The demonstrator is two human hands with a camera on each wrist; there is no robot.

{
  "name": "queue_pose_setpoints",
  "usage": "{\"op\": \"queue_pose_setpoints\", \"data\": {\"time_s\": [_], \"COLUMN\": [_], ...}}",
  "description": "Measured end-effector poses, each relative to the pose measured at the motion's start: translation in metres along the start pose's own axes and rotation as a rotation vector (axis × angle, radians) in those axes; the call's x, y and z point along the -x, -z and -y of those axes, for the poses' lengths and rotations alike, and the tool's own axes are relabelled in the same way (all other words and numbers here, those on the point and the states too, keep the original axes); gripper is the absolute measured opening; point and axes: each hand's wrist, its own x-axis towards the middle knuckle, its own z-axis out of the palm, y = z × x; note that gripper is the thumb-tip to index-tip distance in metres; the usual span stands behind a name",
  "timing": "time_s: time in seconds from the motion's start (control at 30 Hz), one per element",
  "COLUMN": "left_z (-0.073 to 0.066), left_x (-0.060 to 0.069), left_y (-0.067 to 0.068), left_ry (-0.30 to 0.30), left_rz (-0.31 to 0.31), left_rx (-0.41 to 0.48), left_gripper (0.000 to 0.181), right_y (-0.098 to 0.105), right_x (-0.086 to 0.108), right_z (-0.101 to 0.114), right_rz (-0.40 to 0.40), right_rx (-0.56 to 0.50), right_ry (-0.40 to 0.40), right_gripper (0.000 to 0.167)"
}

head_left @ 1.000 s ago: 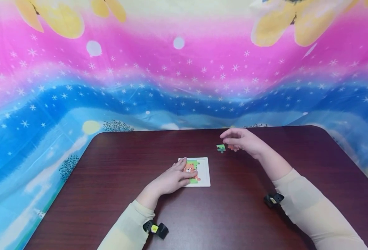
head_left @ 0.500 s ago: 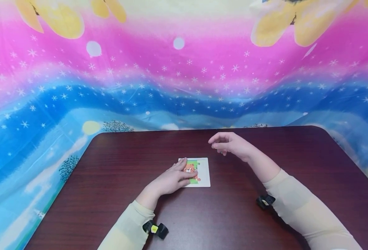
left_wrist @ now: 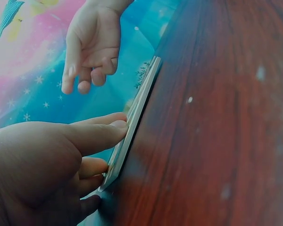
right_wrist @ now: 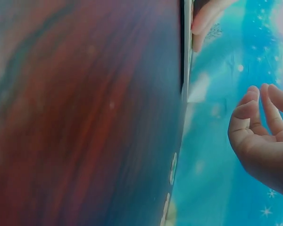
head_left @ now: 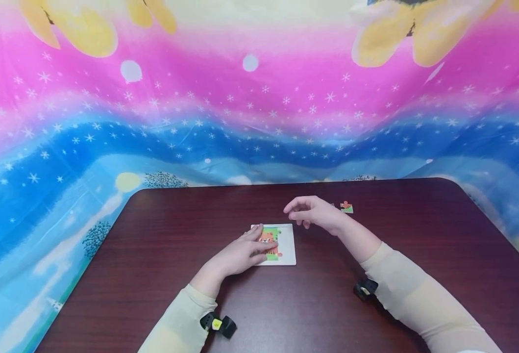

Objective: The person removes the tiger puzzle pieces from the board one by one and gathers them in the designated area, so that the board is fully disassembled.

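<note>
My left hand [head_left: 240, 250] rests on a white puzzle board [head_left: 288, 245], its fingers spread over the assembled pieces. These form an orange tiger picture [head_left: 268, 235] on a green ground, partly covered by the fingers; the board's right part is bare white. Above the board's upper right corner, my right hand [head_left: 314, 213] hovers with loosely bent fingers; in both wrist views nothing shows between them. Just behind it on the table lies an orange and green puzzle piece [head_left: 346, 207], with another mostly hidden by the hand. A green-edged piece [right_wrist: 173, 168] shows in the right wrist view.
The dark red-brown wooden table [head_left: 162, 235] has rounded far corners. A pink and blue snowflake-patterned cloth [head_left: 224, 108] hangs behind it and at the sides. A black strap device sits on each sleeve.
My right hand has moved left and nearer from the loose pieces toward the board, uncovering an orange and green piece on the right. The left hand has stayed on the board.
</note>
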Motion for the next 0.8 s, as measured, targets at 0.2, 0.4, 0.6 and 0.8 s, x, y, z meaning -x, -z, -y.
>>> {"op": "queue_pose_setpoints", "data": {"time_s": [0.2, 0.4, 0.6, 0.8], "left_z": [-0.001, -0.001, -0.001, -0.001], "left_x": [0.001, 0.001, 0.002, 0.002], "left_y": [0.002, 0.001, 0.001, 0.0], "left_ry": [-0.027, -0.058, -0.06, -0.059], "left_rz": [-0.014, -0.012, -0.01, -0.023], "left_rx": [-0.009, -0.015, -0.02, -0.031], "left_gripper": [0.044, 0.042, 0.042, 0.042], "right_y": [-0.005, -0.012, -0.017, -0.023], "right_x": [-0.004, -0.006, -0.011, -0.015], "right_z": [-0.005, -0.011, -0.018, -0.024], "right_rz": [0.006, -0.005, -0.016, -0.018], "right_rx": [0.006, 0.029, 0.084, 0.11], "right_ry": [-0.003, -0.017, -0.025, -0.071], "right_gripper": [0.032, 0.029, 0.026, 0.023]}}
